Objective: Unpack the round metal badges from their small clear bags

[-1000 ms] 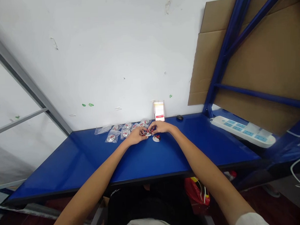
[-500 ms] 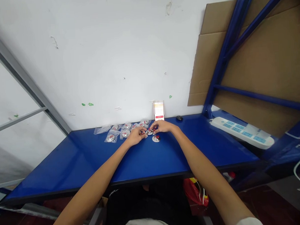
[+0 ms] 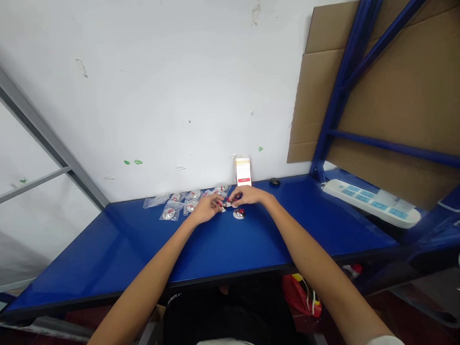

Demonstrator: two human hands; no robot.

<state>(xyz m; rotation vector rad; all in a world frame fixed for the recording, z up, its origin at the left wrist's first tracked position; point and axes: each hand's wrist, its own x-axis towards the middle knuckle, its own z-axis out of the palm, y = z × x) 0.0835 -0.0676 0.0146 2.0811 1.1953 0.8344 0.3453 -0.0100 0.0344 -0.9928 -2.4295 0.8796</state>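
On the blue table, my left hand [image 3: 206, 208] is closed with fingertips on a small silver round piece with red on it [image 3: 222, 207]. Just to its right, my right hand [image 3: 248, 194] pinches another silver-and-red round piece [image 3: 232, 202], largely covered by the fingers. A loose shiny domed disc with a red mark [image 3: 239, 213] lies just in front of my right hand. Several similar discs in clear plastic bags sit left of and behind my left hand, among them a bagged disc [image 3: 168, 214] at the near left.
A phone with a lit screen [image 3: 243, 172] leans against the white wall [image 3: 196, 92]. To its right are a small black object [image 3: 275, 181] and a white power strip [image 3: 368, 201]. Blue frame bars [image 3: 336, 81] and cardboard [image 3: 405, 88] stand at the right.
The round piece by my right hand is more covered by the fingers and seems tilted. Both hands stay nearly in place; the view shifts slightly.
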